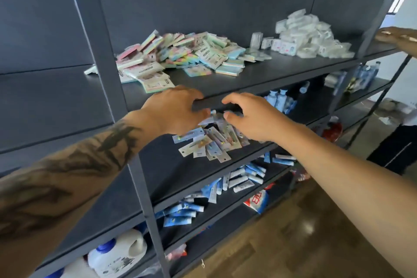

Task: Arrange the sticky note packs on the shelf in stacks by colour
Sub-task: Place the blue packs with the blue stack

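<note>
The sticky note packs [178, 56] lie in a loose pile on the shelf [259, 74], toward its back left. Both hands are at its front edge: left hand [173, 108] fingers curl over the lip, right hand [248, 115] fingers hang loosely curled, holding nothing.

hands [209, 115] at shelf edge [212, 102], sticky note packs [180, 56] heaped above

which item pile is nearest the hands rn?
The flat carded packets on the shelf below the sticky note packs, right under both hands; the white packs lie far right.
</note>
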Tool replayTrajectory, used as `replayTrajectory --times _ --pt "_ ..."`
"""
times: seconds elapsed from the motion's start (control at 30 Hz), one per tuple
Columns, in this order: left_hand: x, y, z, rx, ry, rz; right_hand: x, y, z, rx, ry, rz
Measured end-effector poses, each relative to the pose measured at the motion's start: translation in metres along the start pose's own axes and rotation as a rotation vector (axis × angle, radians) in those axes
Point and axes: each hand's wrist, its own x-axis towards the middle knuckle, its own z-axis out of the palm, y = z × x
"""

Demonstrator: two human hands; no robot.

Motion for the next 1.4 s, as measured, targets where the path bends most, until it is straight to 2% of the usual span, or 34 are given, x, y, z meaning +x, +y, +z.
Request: replayTrajectory --times 0.27,0.4,0.5,0.57,0.7,0.83,0.93,1.07,1.2,1.4 --pt "0.136 -0.016 0.006 0.074 -0.021 -0.122 0.131 0.049 -0.020 -0.152 0.036 0.031" --pt "0.180 -0.023 0.015 0.074 -0.047 -0.158 0.178 0.070 -0.014 -0.199 0.041 0.052" --pt "0.196 -0.029 0.026 0.052 -0.098 -0.188 0.198 0.079 -0.008 -0.283 -0.017 0.096" --pt "0.197 -0.032 0.029 0.026 -0.118 -0.199 0.203 0.083 -0.003 -0.301 -0.032 0.102" --pt "0.185 -0.023 0.026 0.096 -0.054 -0.217 0.201 0.093 -0.004 -0.289 0.037 0.015" --pt "0.169 -0.002 0.022 0.144 0.038 -0.190 0.192 0.102 -0.011 -0.126 0.087 -0.141" --pt "0.163 0.011 0.020 0.090 0.080 -0.160 0.185 0.112 -0.013 -0.023 0.039 -0.226" --pt "0.157 0.028 0.017 -0.112 0.025 -0.247 0.181 0.122 -0.015 0.055 -0.031 -0.243" --pt "0.147 0.030 0.021 -0.024 0.068 -0.317 0.180 0.129 -0.018 0.070 -0.005 -0.323" --pt "0.113 0.047 0.025 -0.057 0.059 -0.449 0.175 0.130 -0.013 0.100 -0.005 -0.345"
